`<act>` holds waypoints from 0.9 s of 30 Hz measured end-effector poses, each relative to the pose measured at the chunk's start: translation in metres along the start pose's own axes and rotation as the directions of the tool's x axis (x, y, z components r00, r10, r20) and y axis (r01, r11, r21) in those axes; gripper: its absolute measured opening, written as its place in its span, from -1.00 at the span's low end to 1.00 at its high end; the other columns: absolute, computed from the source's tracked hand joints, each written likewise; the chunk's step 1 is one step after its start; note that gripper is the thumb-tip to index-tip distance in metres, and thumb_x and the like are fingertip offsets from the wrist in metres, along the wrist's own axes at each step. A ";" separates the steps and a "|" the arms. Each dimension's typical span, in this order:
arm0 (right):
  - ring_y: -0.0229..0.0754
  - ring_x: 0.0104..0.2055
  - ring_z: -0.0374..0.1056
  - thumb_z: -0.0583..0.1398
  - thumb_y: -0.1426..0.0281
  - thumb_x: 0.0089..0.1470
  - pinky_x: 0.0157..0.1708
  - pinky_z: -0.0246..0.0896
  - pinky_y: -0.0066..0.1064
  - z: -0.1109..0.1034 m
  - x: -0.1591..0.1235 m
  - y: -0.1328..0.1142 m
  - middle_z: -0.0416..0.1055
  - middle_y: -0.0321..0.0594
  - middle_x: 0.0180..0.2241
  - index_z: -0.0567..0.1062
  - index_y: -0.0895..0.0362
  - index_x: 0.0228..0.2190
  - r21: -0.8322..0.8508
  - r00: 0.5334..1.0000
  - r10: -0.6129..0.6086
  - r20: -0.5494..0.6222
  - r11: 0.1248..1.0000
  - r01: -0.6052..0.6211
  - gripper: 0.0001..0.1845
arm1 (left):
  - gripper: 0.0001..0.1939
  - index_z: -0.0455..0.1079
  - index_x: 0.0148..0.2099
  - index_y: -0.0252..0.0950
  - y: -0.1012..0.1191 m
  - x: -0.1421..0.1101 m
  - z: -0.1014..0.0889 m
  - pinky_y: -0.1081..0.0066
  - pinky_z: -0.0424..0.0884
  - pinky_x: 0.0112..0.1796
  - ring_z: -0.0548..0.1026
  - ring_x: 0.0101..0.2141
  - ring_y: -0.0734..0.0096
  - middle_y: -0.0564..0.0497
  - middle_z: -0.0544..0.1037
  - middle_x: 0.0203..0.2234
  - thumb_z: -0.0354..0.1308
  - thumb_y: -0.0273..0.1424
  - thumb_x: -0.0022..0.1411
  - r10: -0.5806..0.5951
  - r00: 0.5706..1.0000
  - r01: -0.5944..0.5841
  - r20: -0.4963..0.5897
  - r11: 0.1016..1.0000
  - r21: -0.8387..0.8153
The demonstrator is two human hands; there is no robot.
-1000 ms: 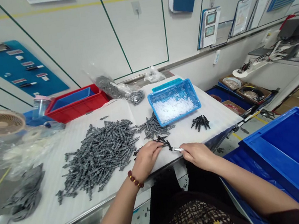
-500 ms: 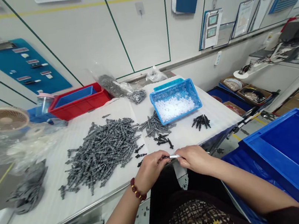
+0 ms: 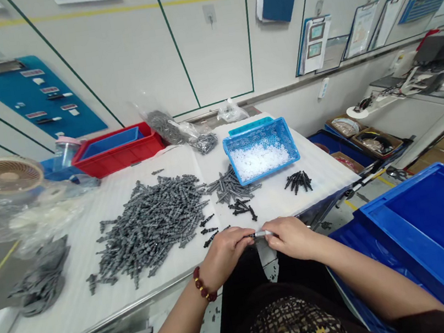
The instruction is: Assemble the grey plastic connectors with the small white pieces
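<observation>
Rod [image 3: 260,233], pale, slim, cylindrical, in right hand [image 3: 290,238]; dark tip.

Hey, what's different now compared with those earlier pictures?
The left hand has drawn back toward the body from the loose black parts, now holding a small dark part. The right hand has kept its silver tool, whose tip now meets that part. The grey pile and blue bin look unchanged.
</observation>
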State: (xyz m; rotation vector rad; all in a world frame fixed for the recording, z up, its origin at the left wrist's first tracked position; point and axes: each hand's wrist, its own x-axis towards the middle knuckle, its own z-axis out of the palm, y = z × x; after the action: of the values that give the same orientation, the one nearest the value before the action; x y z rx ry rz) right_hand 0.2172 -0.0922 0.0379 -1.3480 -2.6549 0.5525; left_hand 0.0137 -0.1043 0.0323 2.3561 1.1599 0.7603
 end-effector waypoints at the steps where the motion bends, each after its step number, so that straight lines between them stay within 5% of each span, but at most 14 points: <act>1: -0.18 -0.29 0.34 0.01 0.41 0.12 -0.37 0.01 -0.45 0.001 0.000 0.002 0.49 -0.21 -0.33 0.47 0.10 -0.28 0.029 0.999 -0.035 0.001 0.999 0.034 -0.76 | -0.79 0.45 -0.17 -0.27 -0.001 0.000 -0.001 0.46 0.44 -0.29 0.52 -0.37 0.42 -0.01 0.58 -0.40 -0.01 -0.39 0.28 -0.012 1.000 0.012 0.008 1.000 -0.020; 8: -0.17 -0.25 0.33 0.01 0.49 0.11 -0.29 0.06 -0.44 0.002 0.000 0.007 0.46 -0.15 -0.25 0.43 0.15 -0.18 0.175 0.990 -0.137 0.033 0.976 0.129 -0.73 | -0.80 0.46 -0.21 -0.26 -0.003 -0.001 -0.002 0.46 0.42 -0.30 0.51 -0.39 0.42 0.00 0.58 -0.42 0.00 -0.39 0.27 -0.059 0.998 0.060 0.015 0.996 -0.060; 15: -0.22 -0.36 0.31 0.04 0.41 0.15 -0.44 -0.07 -0.47 -0.003 0.001 0.000 0.45 -0.23 -0.40 0.47 0.13 -0.33 0.049 0.997 -0.043 0.071 0.998 0.040 -0.80 | -0.82 0.45 -0.20 -0.25 0.000 -0.003 -0.003 0.48 0.40 -0.30 0.51 -0.40 0.43 0.03 0.57 -0.44 0.01 -0.40 0.27 -0.093 0.994 0.097 0.050 0.991 -0.097; 27: -0.14 -0.39 0.38 0.04 0.09 0.12 -0.48 -0.06 -0.42 0.003 0.003 -0.007 0.51 -0.14 -0.45 0.53 0.11 -0.47 -0.127 0.994 0.110 -0.007 0.986 -0.110 -0.57 | -0.83 0.46 -0.20 -0.26 0.005 -0.004 0.000 0.49 0.42 -0.31 0.51 -0.42 0.44 0.03 0.57 -0.47 0.03 -0.43 0.26 -0.043 0.999 0.044 0.012 0.995 -0.091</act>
State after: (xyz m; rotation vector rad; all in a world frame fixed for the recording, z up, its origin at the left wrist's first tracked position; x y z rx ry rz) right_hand 0.2091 -0.0942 0.0381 -1.5370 -2.6691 0.4001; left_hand 0.0141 -0.1104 0.0340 2.2501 1.1444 0.7694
